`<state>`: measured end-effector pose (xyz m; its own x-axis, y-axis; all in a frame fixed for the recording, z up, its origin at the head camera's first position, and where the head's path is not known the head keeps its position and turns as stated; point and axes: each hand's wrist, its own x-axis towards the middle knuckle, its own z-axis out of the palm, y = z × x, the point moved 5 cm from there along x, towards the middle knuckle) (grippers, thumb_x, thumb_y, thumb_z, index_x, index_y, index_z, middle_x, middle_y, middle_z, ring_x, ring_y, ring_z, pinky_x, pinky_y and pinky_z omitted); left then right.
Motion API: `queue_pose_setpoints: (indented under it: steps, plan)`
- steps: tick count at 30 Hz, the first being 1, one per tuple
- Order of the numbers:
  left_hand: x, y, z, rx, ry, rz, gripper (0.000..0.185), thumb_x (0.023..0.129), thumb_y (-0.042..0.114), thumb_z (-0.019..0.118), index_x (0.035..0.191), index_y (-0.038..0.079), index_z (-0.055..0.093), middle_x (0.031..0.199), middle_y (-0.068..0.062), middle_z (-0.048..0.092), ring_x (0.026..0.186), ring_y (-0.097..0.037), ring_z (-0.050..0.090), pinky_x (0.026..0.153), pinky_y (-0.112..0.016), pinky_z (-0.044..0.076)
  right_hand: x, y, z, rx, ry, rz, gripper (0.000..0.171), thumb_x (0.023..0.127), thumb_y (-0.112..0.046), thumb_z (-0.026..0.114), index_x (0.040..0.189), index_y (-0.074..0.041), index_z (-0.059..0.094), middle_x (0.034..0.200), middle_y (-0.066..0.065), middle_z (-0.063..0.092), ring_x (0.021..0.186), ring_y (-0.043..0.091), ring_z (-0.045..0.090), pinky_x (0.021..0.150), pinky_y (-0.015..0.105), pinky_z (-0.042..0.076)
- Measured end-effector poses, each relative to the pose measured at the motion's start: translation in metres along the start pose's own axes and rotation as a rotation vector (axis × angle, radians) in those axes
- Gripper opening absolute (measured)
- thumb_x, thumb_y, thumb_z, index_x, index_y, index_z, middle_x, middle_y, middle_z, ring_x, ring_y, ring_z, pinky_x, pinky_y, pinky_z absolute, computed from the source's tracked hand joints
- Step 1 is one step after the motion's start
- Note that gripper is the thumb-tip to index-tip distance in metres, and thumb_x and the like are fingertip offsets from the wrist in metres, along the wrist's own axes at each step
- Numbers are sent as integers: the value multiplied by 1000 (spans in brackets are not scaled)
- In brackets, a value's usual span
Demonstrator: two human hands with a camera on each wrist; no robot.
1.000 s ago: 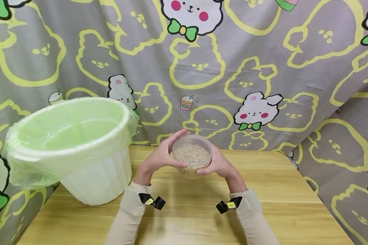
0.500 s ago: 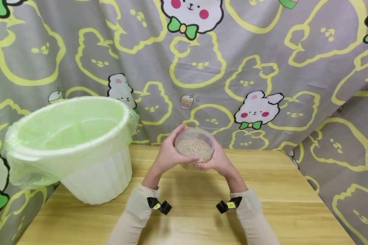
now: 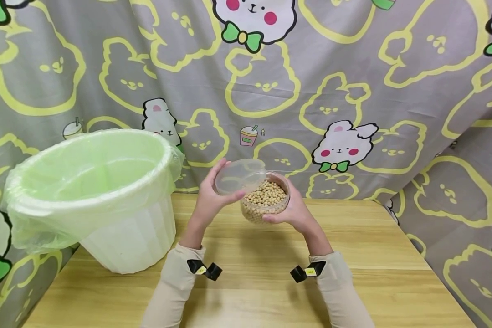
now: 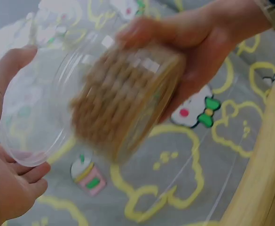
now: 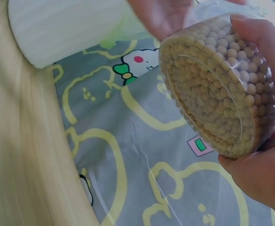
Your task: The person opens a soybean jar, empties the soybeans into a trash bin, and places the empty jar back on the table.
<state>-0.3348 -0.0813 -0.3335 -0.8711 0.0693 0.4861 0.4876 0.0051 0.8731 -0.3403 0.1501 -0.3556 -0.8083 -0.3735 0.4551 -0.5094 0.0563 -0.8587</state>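
A clear round plastic jar (image 3: 259, 213) full of small beige balls, like soybeans, is held up over the table by my right hand (image 3: 297, 210). In the right wrist view the thumb and fingers wrap round the jar's side (image 5: 243, 70), and its base faces the camera. My left hand (image 3: 209, 200) grips a translucent round lid (image 3: 235, 175) by its edge, thumb in front and fingers behind. The lid is off the jar, tilted, and overlaps the left part of its mouth in the head view. The beans (image 3: 270, 193) show in the uncovered part.
A large white bin (image 3: 133, 241) with a pale green liner bag (image 3: 94, 175) stands on the table's left side. The wooden table (image 3: 254, 291) stretches under both arms. A grey curtain (image 3: 279, 105) with cartoon prints hangs close behind the table.
The lid has come off the jar and moved left with my left hand, uncovering the beans. My right hand still holds the jar, now slightly further right.
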Motion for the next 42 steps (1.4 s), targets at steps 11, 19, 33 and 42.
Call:
queue_pose_setpoints:
  steps: [11,19,33,42]
  plan:
    - [7,-47,-36,-138,-34,-180,88,85,2,75,160,8,29,161,-11,40,149,-23,35,102,-14,44,-2,-4,-22,24,47,10,108,61,9,88,153,-7,36,150,16,48,132,19,47,106,20,44]
    - [4,-86,-25,44,-148,-233,107,76,15,90,161,8,26,165,-11,35,156,-30,24,126,-52,20,-4,-7,-33,26,85,5,107,61,11,86,154,-8,36,149,18,46,132,18,46,104,18,44]
    - [-12,-134,-2,280,-385,-312,121,66,26,97,162,9,26,166,-14,33,153,-39,30,123,-59,24,-4,-6,-39,12,91,11,106,62,11,85,154,-10,37,149,18,47,131,18,47,103,18,45]
    - [-18,-151,3,308,-413,-324,123,64,22,97,161,3,24,163,-20,35,153,-38,30,123,-56,24,-5,-6,-39,15,85,23,106,62,10,86,154,-9,37,149,19,47,131,18,47,103,19,45]
